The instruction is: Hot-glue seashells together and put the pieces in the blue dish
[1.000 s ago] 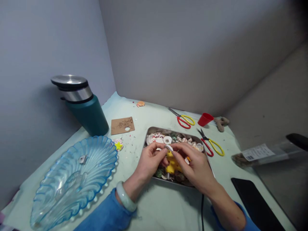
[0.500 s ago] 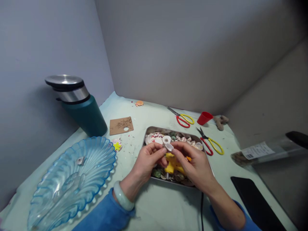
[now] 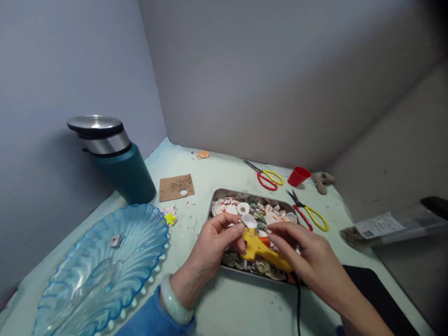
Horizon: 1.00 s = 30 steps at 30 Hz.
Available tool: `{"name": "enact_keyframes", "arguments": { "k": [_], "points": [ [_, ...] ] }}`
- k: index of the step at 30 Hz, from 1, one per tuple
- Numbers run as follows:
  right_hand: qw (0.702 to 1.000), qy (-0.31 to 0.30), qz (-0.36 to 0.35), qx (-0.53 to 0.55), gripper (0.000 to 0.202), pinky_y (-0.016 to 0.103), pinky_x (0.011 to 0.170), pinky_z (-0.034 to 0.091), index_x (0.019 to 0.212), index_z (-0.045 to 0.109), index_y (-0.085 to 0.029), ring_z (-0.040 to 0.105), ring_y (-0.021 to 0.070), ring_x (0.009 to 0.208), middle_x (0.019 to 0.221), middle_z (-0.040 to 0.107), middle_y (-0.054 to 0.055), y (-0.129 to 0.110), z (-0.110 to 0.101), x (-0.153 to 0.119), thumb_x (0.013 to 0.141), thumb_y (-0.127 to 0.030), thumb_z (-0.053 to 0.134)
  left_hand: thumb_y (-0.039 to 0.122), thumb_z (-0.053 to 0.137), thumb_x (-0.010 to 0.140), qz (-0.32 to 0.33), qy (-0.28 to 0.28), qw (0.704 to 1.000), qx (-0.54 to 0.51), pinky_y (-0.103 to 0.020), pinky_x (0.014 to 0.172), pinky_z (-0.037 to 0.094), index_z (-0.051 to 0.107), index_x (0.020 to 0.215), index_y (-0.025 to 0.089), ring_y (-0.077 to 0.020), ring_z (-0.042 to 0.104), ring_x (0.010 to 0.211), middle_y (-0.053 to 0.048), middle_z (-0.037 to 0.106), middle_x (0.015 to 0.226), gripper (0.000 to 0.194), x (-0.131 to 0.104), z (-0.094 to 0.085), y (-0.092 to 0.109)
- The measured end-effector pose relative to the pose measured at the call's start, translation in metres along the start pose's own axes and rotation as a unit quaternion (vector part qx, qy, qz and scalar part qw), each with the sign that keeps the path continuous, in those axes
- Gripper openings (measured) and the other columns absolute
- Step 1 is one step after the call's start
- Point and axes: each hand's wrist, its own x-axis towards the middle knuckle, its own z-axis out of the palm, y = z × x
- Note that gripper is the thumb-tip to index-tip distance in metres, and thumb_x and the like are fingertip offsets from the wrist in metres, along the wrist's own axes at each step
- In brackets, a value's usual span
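Observation:
Between the thumb and fingertips of my left hand [image 3: 217, 240] is a small white shell [image 3: 249, 221], held above a metal tray [image 3: 241, 274] full of shells and green stones. My right hand [image 3: 304, 247] hovers over the tray's right side, apart from the white shell, with its thumb and index finger a little apart and nothing visible between them. A yellow glue gun [image 3: 262, 252] lies across the shells beneath my hands, its black cord [image 3: 298, 303] running down towards me.
A blue scalloped dish [image 3: 140, 242] stands at left, near a teal bottle [image 3: 124, 172] and brown card [image 3: 170, 188]. Behind and right are scissors [image 3: 272, 179], more scissors [image 3: 310, 212], a red cup [image 3: 298, 176], a clear tube [image 3: 392, 228] and a black flat object [image 3: 378, 294].
My right hand has let go of the white shell and moved right, its fingers opening. The shell stays in my left hand, and more of the yellow glue gun shows.

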Motion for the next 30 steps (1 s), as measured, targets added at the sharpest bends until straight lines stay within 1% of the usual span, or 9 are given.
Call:
{"name": "enact_keyframes", "arguments": {
  "k": [5,10,14,17,20,23,26,28,30],
  "points": [
    [0.987,-0.052,-0.029,-0.148,0.029,0.038,0.062,0.058,0.107,0.060,-0.025,0.069,0.0276,0.082,0.096,0.070,0.008,0.021,0.006,-0.028,0.080,-0.034,0.067,0.035,0.075,0.074,0.012,-0.007,1.000,0.007,-0.020,0.053,0.043,0.061,0.081,0.016,-0.0090,0.056,0.046,0.001,0.064,0.054,0.025,-0.004,0.003,0.003],
    [0.984,-0.047,-0.019,-0.169,0.044,0.042,0.069,0.060,0.127,0.052,-0.024,0.070,0.0301,0.094,0.112,0.070,0.012,0.032,0.025,-0.040,0.084,-0.031,0.060,0.034,0.078,0.070,0.026,-0.004,1.000,0.002,-0.021,0.053,0.045,0.060,0.073,0.014,-0.0065,0.057,0.047,-0.004,0.070,0.081,0.027,-0.007,0.007,0.006],
    [0.990,-0.055,-0.024,-0.130,0.041,0.043,0.080,0.059,0.131,0.052,-0.023,0.068,0.0282,0.103,0.119,0.068,0.013,0.033,0.028,-0.039,0.090,-0.028,0.050,0.034,0.076,0.073,0.021,-0.014,1.000,0.002,-0.020,0.054,0.045,0.061,0.076,0.015,-0.0076,0.056,0.047,-0.001,0.067,0.063,0.025,-0.006,0.007,0.006],
    [0.998,-0.033,0.002,-0.055,0.038,0.043,0.087,0.057,0.129,0.055,-0.024,0.066,0.0278,0.107,0.122,0.067,0.011,0.034,0.020,-0.039,0.092,-0.032,0.048,0.034,0.073,0.076,0.022,0.001,1.000,0.008,-0.019,0.054,0.043,0.060,0.082,0.016,-0.0083,0.055,0.046,0.001,0.063,0.051,0.023,-0.003,0.003,0.006],
    [0.992,0.038,0.090,0.077,0.037,0.037,0.076,0.059,0.123,0.058,-0.027,0.069,0.0268,0.096,0.112,0.070,0.010,0.034,0.004,-0.038,0.090,-0.041,0.054,0.034,0.072,0.077,0.023,0.027,0.999,0.004,-0.019,0.055,0.041,0.057,0.083,0.017,-0.0087,0.056,0.047,0.001,0.064,0.051,0.024,0.000,-0.001,0.006],
    [0.933,0.135,0.149,0.297,0.026,0.032,0.059,0.058,0.108,0.062,-0.028,0.067,0.0233,0.076,0.090,0.067,0.008,0.027,-0.011,-0.032,0.088,-0.044,0.056,0.037,0.073,0.075,0.011,0.030,0.999,-0.004,-0.019,0.054,0.041,0.056,0.083,0.018,-0.0095,0.056,0.047,0.002,0.064,0.052,0.027,0.003,-0.005,0.006],
    [0.858,0.138,0.126,0.478,0.018,0.029,0.048,0.050,0.093,0.061,-0.027,0.055,0.0176,0.061,0.078,0.053,0.003,0.009,-0.014,-0.021,0.085,-0.043,0.060,0.039,0.074,0.073,0.000,0.029,1.000,-0.009,-0.019,0.054,0.042,0.055,0.081,0.018,-0.0095,0.056,0.047,0.002,0.063,0.052,0.030,0.005,-0.006,0.005],
    [0.837,0.154,0.125,0.510,0.019,0.024,0.041,0.041,0.103,0.060,-0.028,0.043,0.0127,0.051,0.067,0.043,-0.002,-0.003,-0.009,-0.015,0.086,-0.036,0.061,0.039,0.076,0.072,-0.005,0.034,0.999,-0.018,-0.019,0.053,0.043,0.055,0.081,0.018,-0.0094,0.056,0.046,0.002,0.063,0.051,0.031,0.006,-0.006,0.004],
    [0.839,0.112,0.146,0.512,0.026,0.022,0.038,0.035,0.113,0.058,-0.027,0.036,0.0106,0.045,0.061,0.040,-0.004,-0.010,0.000,-0.013,0.088,-0.035,0.059,0.037,0.077,0.071,-0.010,0.041,0.999,-0.031,-0.019,0.052,0.043,0.054,0.081,0.017,-0.0092,0.056,0.045,0.002,0.062,0.051,0.032,0.008,-0.007,0.004]
  ]
}}
